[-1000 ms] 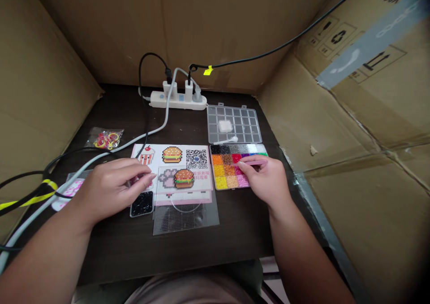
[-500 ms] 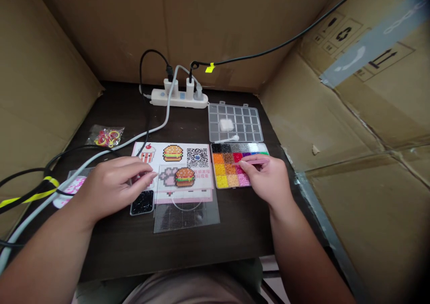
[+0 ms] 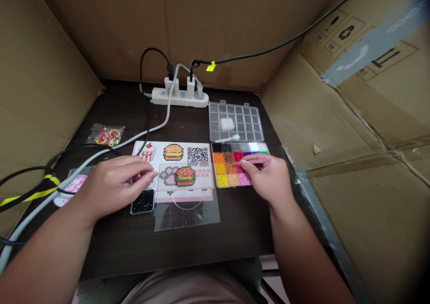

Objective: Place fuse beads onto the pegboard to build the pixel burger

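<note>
My right hand is closed around pink tweezers, whose tips reach over the brown and red beads in the sectioned bead box. To the left, my left hand hovers over the edge of a printed pattern sheet, thumb and fingertips drawn together; whatever they hold, if anything, is too small to see. A clear pegboard overlaps the sheet. On it are a bead burger and a grey and pink paw. A small tray of black beads lies just below my left hand.
The box's clear lid lies open behind it, with a white block and white scoop. A power strip stands at the back. Cables cross the left side near a bag of rings. Cardboard walls enclose the table.
Very little differs. The view has shifted slightly; both hands keep nearly the same pose, and the tweezers stay over the bead box.
</note>
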### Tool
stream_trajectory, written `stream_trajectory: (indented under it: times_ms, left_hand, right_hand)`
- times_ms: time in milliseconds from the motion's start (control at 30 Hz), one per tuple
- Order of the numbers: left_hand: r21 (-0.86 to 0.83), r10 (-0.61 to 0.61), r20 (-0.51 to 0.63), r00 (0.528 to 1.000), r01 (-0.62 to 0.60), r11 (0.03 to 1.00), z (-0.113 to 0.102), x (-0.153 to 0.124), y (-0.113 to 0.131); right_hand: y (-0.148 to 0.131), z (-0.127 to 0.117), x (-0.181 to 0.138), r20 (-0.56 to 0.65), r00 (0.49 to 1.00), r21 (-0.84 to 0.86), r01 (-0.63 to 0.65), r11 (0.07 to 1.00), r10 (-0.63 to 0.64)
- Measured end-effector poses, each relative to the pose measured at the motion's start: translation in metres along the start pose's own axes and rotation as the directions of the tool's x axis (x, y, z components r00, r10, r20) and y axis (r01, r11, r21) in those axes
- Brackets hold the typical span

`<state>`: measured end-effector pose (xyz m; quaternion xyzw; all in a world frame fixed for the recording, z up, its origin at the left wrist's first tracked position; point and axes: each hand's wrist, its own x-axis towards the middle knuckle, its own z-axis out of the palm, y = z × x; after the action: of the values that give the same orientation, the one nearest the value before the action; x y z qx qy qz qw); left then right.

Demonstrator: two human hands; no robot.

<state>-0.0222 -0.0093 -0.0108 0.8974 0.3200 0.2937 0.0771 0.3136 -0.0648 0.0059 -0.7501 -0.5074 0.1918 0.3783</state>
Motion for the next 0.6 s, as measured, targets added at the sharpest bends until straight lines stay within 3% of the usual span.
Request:
stream_trajectory:
  times_ms: [600]
  left_hand:
    - [-0.017, 0.007, 0.004, 1.0, -0.007, 1.0, -0.0004, 0.0014, 0.0016]
  right_hand:
    - [0.0044, 0.0024, 0.0005, -0.031, 1.0, 0.047, -0.005, 0.999, 0.007]
